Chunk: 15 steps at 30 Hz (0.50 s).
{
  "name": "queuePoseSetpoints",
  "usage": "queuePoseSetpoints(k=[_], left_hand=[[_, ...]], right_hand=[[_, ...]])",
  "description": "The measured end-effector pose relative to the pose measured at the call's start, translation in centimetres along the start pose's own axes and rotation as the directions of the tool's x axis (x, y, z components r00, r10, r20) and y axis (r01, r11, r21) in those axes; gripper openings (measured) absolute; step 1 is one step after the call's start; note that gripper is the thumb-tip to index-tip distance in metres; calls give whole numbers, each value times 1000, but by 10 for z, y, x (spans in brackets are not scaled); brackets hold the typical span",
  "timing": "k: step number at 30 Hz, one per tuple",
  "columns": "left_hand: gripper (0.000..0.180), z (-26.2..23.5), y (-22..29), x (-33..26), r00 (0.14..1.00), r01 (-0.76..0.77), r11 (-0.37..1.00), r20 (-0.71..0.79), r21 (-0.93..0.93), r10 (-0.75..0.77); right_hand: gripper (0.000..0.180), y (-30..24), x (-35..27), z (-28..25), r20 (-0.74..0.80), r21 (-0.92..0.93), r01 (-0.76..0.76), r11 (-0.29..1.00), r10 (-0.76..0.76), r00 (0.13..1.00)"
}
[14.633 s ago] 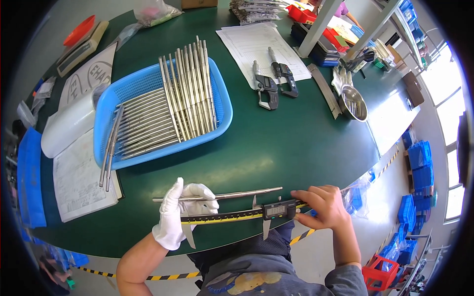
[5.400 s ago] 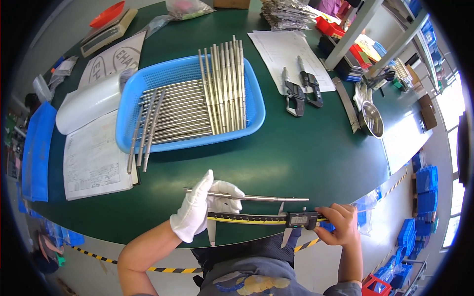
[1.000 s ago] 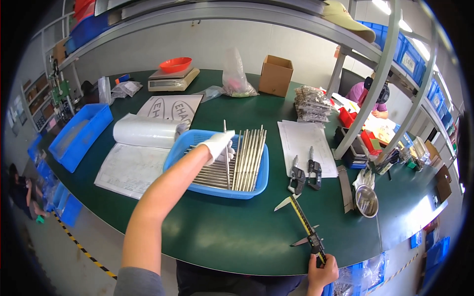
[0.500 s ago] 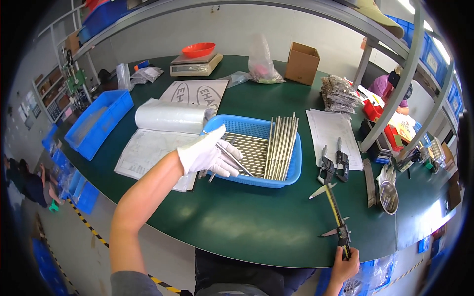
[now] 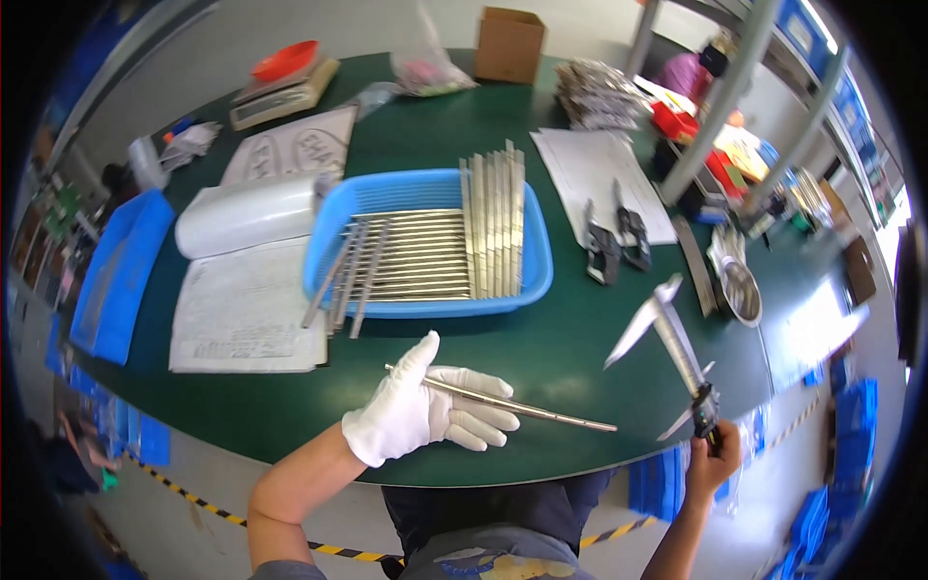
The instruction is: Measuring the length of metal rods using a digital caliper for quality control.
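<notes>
Holding a thin metal rod (image 5: 565, 417) across its palm, the left hand (image 5: 430, 411), in a white glove, sits near the desk's (image 5: 290, 406) curved front edge. The bare right hand (image 5: 713, 462) grips a measuring tool (image 5: 684, 358) with its jaws spread. The hands are well apart. Green desk top shows between the held rod and the blue basket (image 5: 435, 310) of rods. Big dark letters in ovals mark a sheet (image 5: 295, 150) behind the white roll (image 5: 246, 217); the open page's (image 5: 246, 309) small print is too blurry to read.
</notes>
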<state>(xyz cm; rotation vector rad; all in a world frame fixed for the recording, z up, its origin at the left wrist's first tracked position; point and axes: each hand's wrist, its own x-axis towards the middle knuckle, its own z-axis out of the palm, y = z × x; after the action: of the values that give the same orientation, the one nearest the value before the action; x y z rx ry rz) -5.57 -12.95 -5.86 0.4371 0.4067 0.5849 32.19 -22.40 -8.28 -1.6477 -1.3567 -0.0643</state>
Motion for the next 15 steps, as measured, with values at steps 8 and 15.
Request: queuePoseSetpoints(k=[8,15], left_hand=[[82,-6,-26,22,991,-38,996,-124,75,47],[68,-5,-28,17,982,41,995,-187,90,-23]], right_hand=[[47,-45,8,-9,415,1,481,877,-437,798],[45,-55,4,8,612,35,498,866,-413,675]])
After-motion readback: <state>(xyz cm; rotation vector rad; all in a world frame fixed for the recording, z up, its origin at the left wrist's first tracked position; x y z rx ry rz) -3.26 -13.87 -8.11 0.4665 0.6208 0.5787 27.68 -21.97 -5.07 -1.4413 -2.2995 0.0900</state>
